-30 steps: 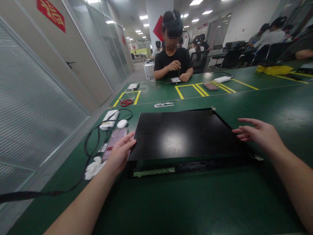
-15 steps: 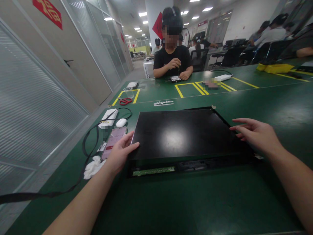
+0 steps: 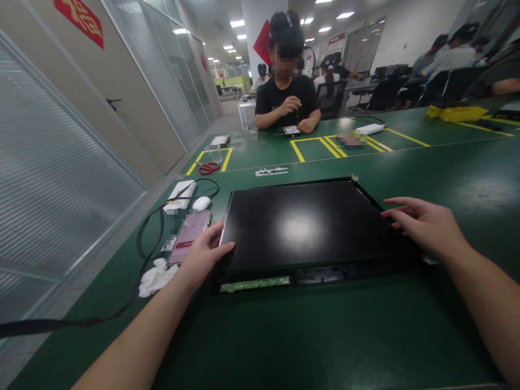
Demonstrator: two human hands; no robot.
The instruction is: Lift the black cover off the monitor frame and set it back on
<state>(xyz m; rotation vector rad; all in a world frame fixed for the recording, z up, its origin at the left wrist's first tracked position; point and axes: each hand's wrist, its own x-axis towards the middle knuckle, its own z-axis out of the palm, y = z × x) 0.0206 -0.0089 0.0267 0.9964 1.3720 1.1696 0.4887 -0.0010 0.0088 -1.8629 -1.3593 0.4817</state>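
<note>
A flat black display panel lies over a thin black frame on the green table. Along the near side, a narrow green circuit board shows in the frame. My left hand grips the panel's left edge, its thumb on top and the other fingers at the side, partly hidden. At the opposite edge, my right hand has its thumb and lower fingers against the panel's side, while the index finger stretches out above. The right fingertips are partly hidden by the edge.
Left of the panel lie a phone, a white mouse-shaped case, crumpled white gloves or tissue and a black strap. Red-handled scissors and small white strips lie beyond. Across the table a person handles a small device.
The panel has come down on its left and near side and shifted slightly right, sitting closer in the frame. My left hand moved slightly right with it; my right hand barely moved.
</note>
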